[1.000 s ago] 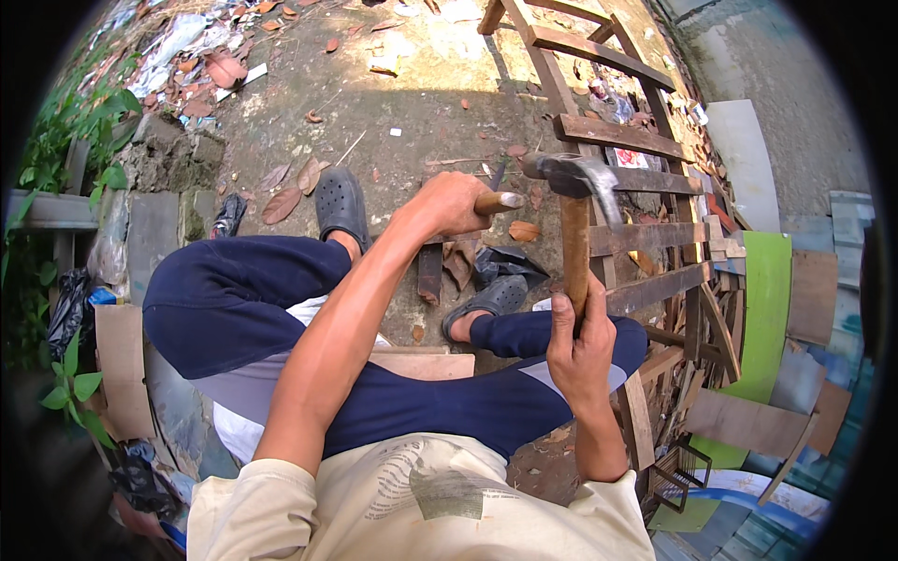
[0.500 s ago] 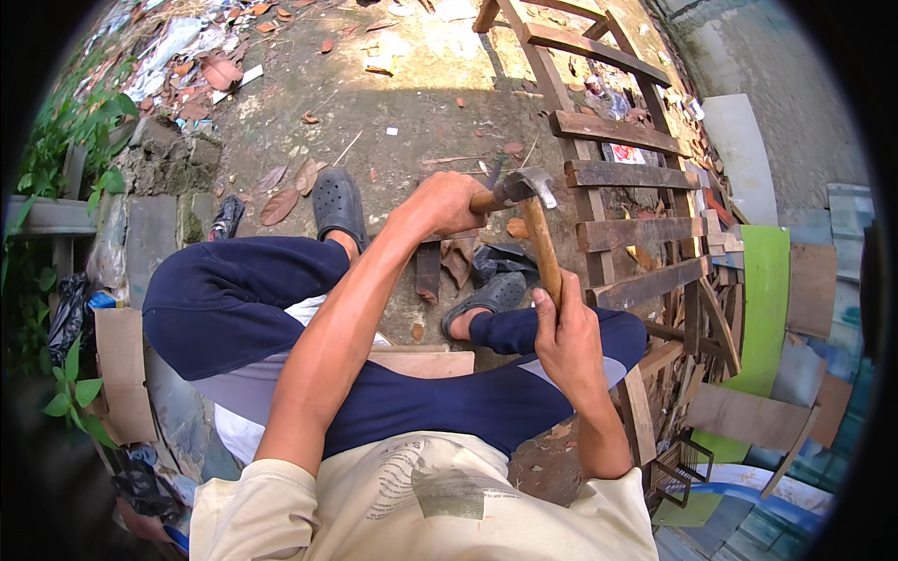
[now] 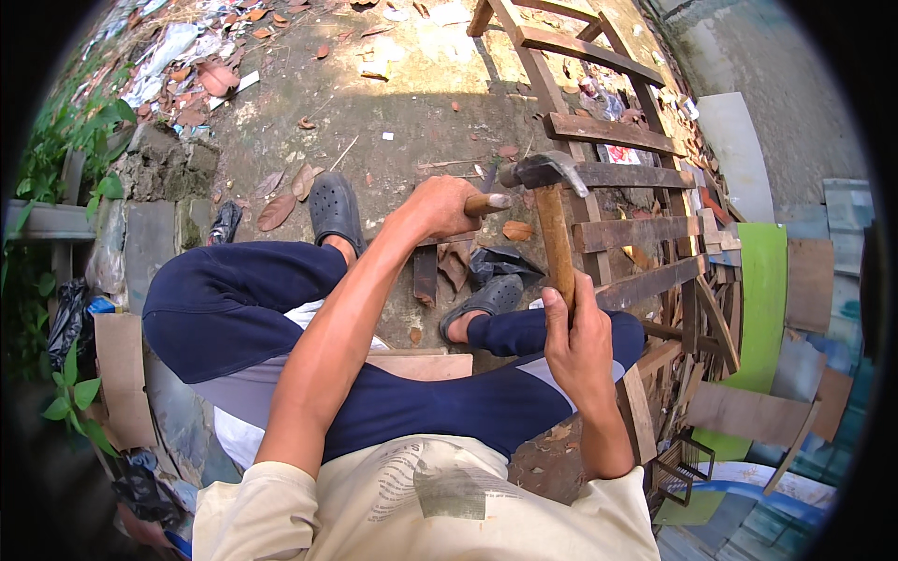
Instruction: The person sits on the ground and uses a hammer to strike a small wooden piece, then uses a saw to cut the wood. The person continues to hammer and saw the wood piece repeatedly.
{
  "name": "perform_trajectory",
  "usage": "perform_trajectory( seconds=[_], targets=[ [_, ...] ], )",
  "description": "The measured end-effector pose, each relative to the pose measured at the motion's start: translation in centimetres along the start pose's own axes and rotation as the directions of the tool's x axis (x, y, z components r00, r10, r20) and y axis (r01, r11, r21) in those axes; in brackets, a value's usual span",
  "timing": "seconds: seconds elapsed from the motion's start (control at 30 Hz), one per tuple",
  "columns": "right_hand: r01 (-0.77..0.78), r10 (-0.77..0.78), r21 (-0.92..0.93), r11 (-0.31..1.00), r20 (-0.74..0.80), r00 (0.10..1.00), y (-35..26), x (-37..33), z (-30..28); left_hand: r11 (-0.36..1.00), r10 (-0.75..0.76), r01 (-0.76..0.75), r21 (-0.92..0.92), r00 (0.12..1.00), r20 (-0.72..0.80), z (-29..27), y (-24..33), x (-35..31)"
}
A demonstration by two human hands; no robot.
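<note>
Outdoors, the right hand [image 3: 582, 348] is gripping the wooden handle of a claw hammer [image 3: 552, 201], fingers wrapped tight, its steel head hanging just beside the short wooden stick [image 3: 486, 201] that the left hand [image 3: 438, 208] is clutching in a closed fist, all above the dirt ground [image 3: 374, 103] near the left edge of a slatted wooden frame [image 3: 608, 131], beyond two dark clogs [image 3: 334, 211]
</note>
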State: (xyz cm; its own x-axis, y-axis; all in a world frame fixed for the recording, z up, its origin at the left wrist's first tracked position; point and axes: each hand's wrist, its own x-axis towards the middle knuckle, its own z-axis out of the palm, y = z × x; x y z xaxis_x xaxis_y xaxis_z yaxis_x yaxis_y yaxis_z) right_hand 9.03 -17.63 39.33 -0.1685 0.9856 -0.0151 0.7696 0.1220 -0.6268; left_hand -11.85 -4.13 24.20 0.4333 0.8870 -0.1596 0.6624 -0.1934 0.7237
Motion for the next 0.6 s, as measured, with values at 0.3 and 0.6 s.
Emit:
perform_trajectory(
  seconds=[0.3,0.6],
  targets=[
    [-0.056,0.064,-0.056,0.997,0.151,0.986,0.8,-0.2,1.4,0.997,-0.028,0.025,0.072,0.999,0.046,0.0,0.5,0.7],
    [0.058,-0.054,0.065,0.996,-0.055,0.997,0.9,-0.7,1.7,1.0,0.018,-0.019,0.023,0.999,0.043,0.1,0.5,0.6]
  ],
)
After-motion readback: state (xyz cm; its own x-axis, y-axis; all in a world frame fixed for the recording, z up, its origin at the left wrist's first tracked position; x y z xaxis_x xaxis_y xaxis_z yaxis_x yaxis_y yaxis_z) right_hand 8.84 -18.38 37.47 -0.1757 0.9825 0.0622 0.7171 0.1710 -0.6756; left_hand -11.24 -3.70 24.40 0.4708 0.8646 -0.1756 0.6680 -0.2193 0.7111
